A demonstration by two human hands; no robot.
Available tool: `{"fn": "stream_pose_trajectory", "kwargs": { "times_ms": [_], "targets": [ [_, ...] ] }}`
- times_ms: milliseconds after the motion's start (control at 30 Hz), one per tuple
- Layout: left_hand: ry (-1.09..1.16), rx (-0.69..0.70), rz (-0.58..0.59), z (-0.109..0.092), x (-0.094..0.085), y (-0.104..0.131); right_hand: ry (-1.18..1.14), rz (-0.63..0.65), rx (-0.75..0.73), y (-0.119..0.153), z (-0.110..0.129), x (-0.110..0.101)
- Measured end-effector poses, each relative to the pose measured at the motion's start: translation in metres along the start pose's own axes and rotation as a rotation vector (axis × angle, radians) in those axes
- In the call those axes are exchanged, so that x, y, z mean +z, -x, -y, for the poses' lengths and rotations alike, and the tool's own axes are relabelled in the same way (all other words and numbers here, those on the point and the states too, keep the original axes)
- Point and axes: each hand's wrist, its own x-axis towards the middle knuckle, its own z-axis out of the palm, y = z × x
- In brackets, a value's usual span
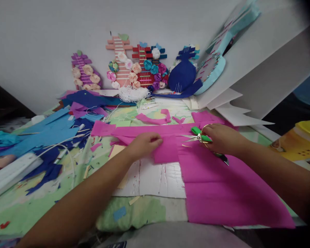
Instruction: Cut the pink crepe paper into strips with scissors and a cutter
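My left hand [144, 144] is closed, pinching the edge of a small pink cloth piece [167, 150] that looks like felt. In my right hand [222, 137] is a pair of scissors [196, 137] with green and gold-coloured handles. Its blades are slightly parted and point left, just above the pink piece. A dark pointed blade tip [225, 159] shows below the right hand; what it belongs to is mostly hidden. Under that hand spreads a large pink sheet [222, 196], reaching the table's front edge. A long pink strip [150, 130] lies behind both hands.
A white board [152, 179] lies under the pink pieces. Blue scraps [51, 129] and a white power strip [14, 174] are at left. Flower-decorated instrument shapes [144, 67] lean against the wall. A yellow-lidded tub [298, 139] stands right, near white foam sheets [258, 69].
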Motion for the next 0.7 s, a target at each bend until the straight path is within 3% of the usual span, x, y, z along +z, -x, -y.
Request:
{"fn": "stream_pose_trajectory", "kwargs": {
  "times_ms": [100, 300, 433, 700],
  "targets": [
    [0.023, -0.062, -0.024, 0.011, -0.003, -0.029, -0.041, 0.028, -0.011, 0.0, 0.004, 0.0],
    [0.011, -0.13, 0.078, 0.033, -0.003, -0.069, -0.093, 0.118, -0.041, 0.006, 0.013, 0.004],
    [-0.048, -0.154, 0.036, 0.045, -0.007, -0.08, -0.137, 0.215, -0.015, 0.009, 0.014, 0.005],
    [-0.13, -0.094, -0.125, 0.057, -0.007, -0.085, -0.172, 0.261, -0.015, 0.005, 0.022, 0.004]
  ]
}}
